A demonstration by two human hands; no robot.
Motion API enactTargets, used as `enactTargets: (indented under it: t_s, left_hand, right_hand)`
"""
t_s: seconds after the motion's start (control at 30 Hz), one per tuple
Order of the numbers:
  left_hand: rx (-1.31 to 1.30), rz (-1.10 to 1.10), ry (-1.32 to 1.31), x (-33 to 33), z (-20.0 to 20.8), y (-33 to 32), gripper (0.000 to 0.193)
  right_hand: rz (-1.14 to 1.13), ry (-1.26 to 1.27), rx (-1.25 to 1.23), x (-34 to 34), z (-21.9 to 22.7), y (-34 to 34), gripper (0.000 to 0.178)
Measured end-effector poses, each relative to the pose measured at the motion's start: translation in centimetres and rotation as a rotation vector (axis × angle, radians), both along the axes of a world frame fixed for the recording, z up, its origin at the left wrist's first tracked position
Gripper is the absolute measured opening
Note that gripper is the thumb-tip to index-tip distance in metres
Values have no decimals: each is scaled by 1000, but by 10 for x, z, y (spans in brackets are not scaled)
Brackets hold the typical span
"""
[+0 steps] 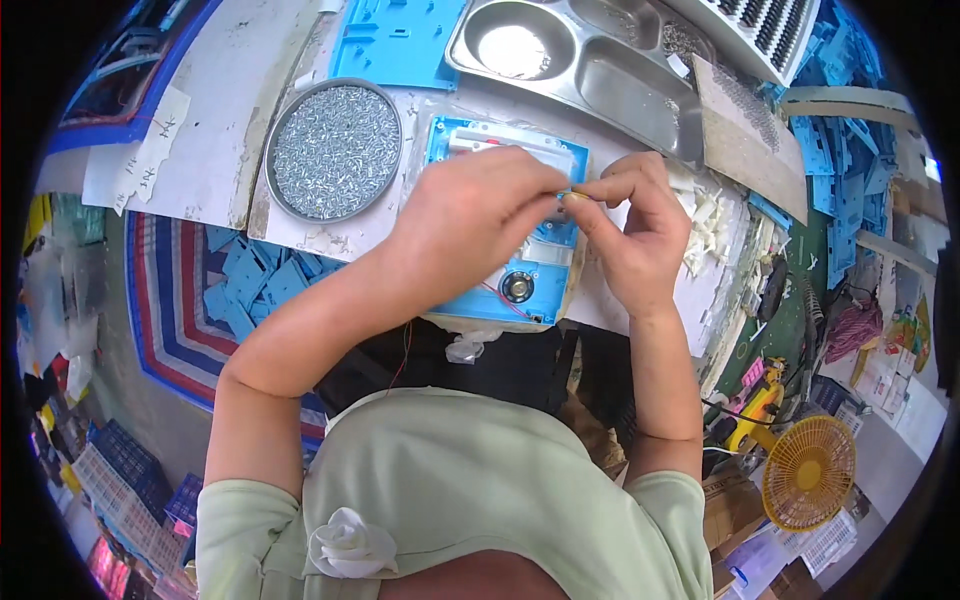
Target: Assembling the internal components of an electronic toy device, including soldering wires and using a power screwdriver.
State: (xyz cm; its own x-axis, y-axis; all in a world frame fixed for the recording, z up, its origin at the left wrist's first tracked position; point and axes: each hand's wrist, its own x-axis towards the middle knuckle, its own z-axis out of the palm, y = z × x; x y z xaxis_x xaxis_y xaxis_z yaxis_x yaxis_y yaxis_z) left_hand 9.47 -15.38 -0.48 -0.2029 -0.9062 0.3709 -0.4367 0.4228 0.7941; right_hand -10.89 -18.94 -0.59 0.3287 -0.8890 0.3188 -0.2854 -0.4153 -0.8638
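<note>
A blue plastic housing (548,300) lies in front of me with a small round speaker (517,287) in its lower half. Red wire runs from the speaker along the housing. Above the housing, my left hand (475,215) is closed, its thumb and fingers pinched on something small and partly hidden. Fingertip to fingertip with it, my right hand (640,225) pinches what looks like a thin yellowish wire (578,194). My left hand and wrist cover part of the housing, where a white part (530,148) shows near the far edge.
Left of the housing stands a round dish (335,150) full of small metal screws. Behind are blue plastic panels (395,42) and a compartmented steel tray (625,85). White plastic pieces (707,225) lie to the right. A yellow fan (810,472) stands low at the right; a striped bag (165,300) holds blue parts.
</note>
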Motion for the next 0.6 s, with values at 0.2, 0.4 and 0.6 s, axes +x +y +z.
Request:
enactTargets:
  t_s: [0.2, 0.4, 0.6]
  left_hand:
    - [428, 37, 270, -2, 11, -1, 6]
    - [369, -32, 138, 2, 14, -1, 6]
    - [352, 31, 259, -4, 7, 3, 6]
  right_hand:
    - [-6, -74, 60, -6, -7, -1, 15]
    - [70, -27, -25, -1, 2, -7, 15]
    - [42, -37, 61, -4, -6, 1, 14]
